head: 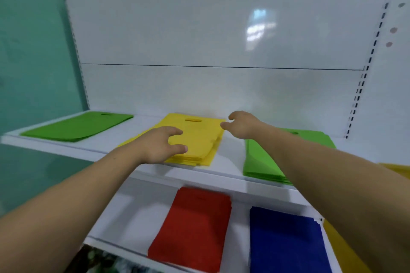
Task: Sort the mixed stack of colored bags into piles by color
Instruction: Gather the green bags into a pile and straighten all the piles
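Your yellow pile (199, 137) lies flat on the upper shelf (224, 168), edges slightly fanned, handle slot at 12 o'clock. A green pile (75, 126) lies at its 9 o'clock and a green stack (261, 162) at 3. The red pile (193, 226) is at 6 and the blue pile (286, 241) at 5.

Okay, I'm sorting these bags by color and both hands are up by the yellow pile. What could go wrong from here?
The yellow pile under your left hand is fanned out at its near corner, close to the front edge of the shelf. A push might slide bags off. There is also a green pile on the left and a green pile on the right, so that color could end up split.
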A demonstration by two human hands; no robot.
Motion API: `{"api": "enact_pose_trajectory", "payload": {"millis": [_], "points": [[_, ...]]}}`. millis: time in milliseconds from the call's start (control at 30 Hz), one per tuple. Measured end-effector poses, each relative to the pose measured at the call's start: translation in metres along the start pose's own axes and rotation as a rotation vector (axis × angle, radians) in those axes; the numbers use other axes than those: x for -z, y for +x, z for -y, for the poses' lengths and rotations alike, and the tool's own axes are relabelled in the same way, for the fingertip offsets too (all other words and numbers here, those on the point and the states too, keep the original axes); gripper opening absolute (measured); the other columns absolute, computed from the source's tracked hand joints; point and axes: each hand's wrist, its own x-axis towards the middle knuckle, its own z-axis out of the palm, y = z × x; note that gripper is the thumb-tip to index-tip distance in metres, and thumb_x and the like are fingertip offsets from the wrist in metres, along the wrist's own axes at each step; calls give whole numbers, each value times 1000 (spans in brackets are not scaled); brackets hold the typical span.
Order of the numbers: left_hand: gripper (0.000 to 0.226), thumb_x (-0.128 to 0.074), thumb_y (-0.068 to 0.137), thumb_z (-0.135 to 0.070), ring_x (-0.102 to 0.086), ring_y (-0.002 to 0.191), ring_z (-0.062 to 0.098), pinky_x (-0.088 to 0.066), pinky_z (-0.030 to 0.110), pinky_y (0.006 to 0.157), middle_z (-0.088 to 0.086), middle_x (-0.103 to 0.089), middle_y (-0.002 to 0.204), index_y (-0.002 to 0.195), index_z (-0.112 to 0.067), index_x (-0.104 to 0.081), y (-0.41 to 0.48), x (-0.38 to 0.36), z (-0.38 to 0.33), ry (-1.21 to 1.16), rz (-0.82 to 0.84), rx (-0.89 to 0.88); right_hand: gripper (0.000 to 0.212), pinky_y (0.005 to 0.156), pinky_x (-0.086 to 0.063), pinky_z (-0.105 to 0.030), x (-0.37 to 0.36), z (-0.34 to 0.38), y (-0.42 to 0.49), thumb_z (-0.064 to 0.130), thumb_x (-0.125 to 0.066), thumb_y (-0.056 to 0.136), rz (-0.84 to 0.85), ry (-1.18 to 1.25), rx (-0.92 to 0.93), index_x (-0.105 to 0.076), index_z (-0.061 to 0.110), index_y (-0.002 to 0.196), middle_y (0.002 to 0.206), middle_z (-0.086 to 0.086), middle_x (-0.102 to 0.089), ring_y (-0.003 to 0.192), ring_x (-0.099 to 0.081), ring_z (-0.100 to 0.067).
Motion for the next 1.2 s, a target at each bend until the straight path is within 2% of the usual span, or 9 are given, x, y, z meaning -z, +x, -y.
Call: {"api": "enact_pose_trajectory", "payload": {"millis": [367,633,733,900,1067,1200], "points": [[61,-60,88,-44,-36,136,15,-27,22,106,-2,-39,148,141,-19,-42,-64,92,185,54,-99,204,60,102,-34,-34,-77,198,56,45,-44,98,50,90,173,-37,5,143,149,-12,-37,134,-38,-29],[60,-61,86,-46,-36,136,17,-26,26,109,-1,-40,148,139,-23,-45,-71,107,290,16,-128,335,57,102,-33,-30,-139,297,107,44,-44,98,117,66,251,-39,7,141,148,-12,-39,134,-38,-27],[61,-61,86,-47,-35,137,17,-26,28,110,-1,-40,148,139,-22,-45,-58,108,325,5,-131,362,61,105,-31,-29,-162,326,139,45,-44,98,147,41,270,-36,6,144,151,-13,-35,137,-35,-27],[59,-61,87,-45,-36,136,17,-27,25,108,-1,-39,148,139,-22,-44,-15,116,380,31,-131,367,62,103,-36,-32,-195,355,205,47,-45,96,148,3,248,-38,5,142,147,-15,-40,132,-40,-30],[60,-61,87,-46,-38,135,19,-30,31,109,-2,-38,149,140,-25,-43,29,130,430,5,-117,385,57,94,-41,-31,-218,365,262,47,-45,95,114,-65,130,-45,4,133,138,-15,-49,124,-48,-32],[52,-60,90,-36,-42,131,21,-31,29,106,2,-39,149,138,-23,-46,62,145,478,55,-105,373,67,96,-42,-34,-237,369,282,62,-46,89,122,-149,45,-50,9,130,134,-12,-54,121,-51,-30]]}}
